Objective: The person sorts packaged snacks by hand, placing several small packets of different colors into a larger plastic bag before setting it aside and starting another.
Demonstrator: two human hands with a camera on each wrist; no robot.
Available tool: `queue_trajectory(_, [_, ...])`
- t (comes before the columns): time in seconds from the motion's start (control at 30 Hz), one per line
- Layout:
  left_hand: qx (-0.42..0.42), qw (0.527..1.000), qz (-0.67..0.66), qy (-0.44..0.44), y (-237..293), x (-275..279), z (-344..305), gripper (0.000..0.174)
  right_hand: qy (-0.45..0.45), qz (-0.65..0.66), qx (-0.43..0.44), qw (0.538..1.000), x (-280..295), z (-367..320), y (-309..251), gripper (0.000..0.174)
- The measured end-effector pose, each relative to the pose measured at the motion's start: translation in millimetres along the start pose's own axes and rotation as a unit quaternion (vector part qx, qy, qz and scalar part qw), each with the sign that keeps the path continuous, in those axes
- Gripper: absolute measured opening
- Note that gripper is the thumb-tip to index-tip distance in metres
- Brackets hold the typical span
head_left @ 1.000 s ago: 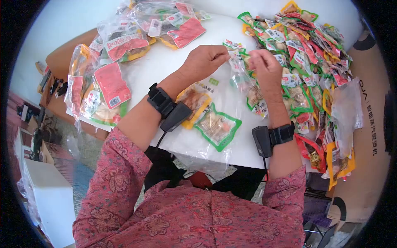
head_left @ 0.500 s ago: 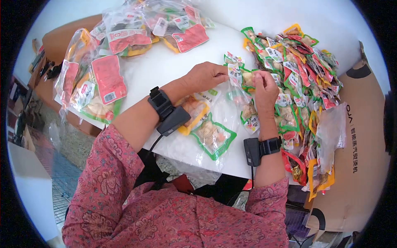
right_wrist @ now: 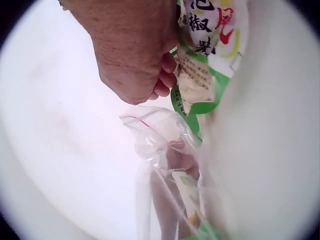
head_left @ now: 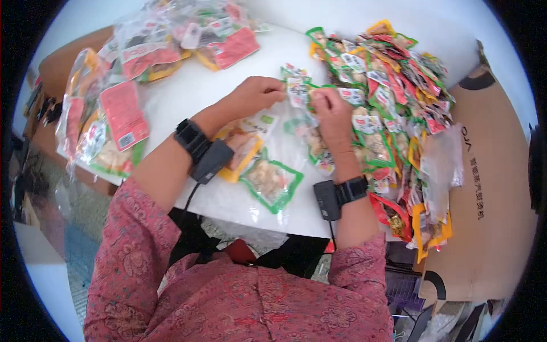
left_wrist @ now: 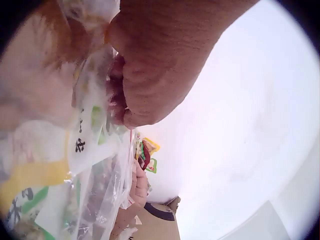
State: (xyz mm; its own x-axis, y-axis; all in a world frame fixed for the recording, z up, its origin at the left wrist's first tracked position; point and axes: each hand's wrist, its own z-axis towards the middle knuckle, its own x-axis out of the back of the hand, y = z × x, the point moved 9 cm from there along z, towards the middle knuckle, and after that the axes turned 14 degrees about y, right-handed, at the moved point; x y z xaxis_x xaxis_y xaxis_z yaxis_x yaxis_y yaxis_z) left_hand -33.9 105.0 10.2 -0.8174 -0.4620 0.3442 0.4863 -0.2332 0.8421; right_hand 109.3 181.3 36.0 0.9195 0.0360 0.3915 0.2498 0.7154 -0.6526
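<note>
My left hand [head_left: 256, 94] pinches the edge of a clear bag [left_wrist: 107, 190] in the left wrist view. My right hand [head_left: 335, 117] is a short way to the right, its fingers curled beside a green-edged packet [right_wrist: 195, 87]; whether it grips anything is hidden. In the right wrist view, the bag's corner with a red line [right_wrist: 137, 120] lies just below the right fingers [right_wrist: 164, 82]. Nearer my body lie a green-edged packet [head_left: 268, 179] and a yellow-edged packet [head_left: 242, 151]. A white-labelled packet [head_left: 297, 91] is between the hands.
Many mixed packets [head_left: 379, 85] are heaped on the right of the white table [head_left: 213, 196]. Filled clear bags [head_left: 145, 48] stand at the back left, another [head_left: 122, 117] nearer. A brown carton [head_left: 478, 148] stands beyond the heap. Empty-looking clear film [head_left: 441, 165] lies over the right packets.
The whole head view has shifted, with the table scene sliding left. Both hands stay close together above the same packets, with little change between them.
</note>
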Motion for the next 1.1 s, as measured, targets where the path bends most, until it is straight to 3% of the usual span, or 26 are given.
queue_trajectory(0.17, [0.013, 0.999, 0.032, -0.011, -9.0, -4.0, -2.2, 0.013, -0.020, 0.004, 0.046, 0.999, -10.8, -5.7, -6.8, 0.014])
queue_trajectory(0.4, [0.054, 0.998, -0.002, -0.011, -14.0, -5.1, -4.6, 0.013, -0.073, 0.015, 0.017, 0.997, -15.4, -9.9, -12.2, 0.013])
queue_trajectory(0.5, [0.036, 0.999, 0.018, -0.012, -10.5, -4.6, -4.4, 0.014, -0.084, 0.006, 0.034, 0.996, -16.8, -10.8, -15.8, 0.013])
queue_trajectory(0.6, [-0.044, 0.996, 0.073, 0.008, 5.2, -1.9, -3.3, 0.015, -0.083, 0.008, 0.036, 0.996, -17.9, -11.1, -18.2, 0.012])
queue_trajectory(0.67, [0.007, 0.997, 0.082, -0.002, 5.0, -1.5, -5.6, 0.016, -0.089, 0.001, 0.034, 0.995, -17.9, -12.2, -16.0, 0.012])
queue_trajectory(1.1, [0.039, 0.997, 0.061, -0.023, -4.1, -5.6, -6.3, 0.016, -0.082, -0.002, 0.049, 0.995, -17.3, -12.7, -17.5, 0.013])
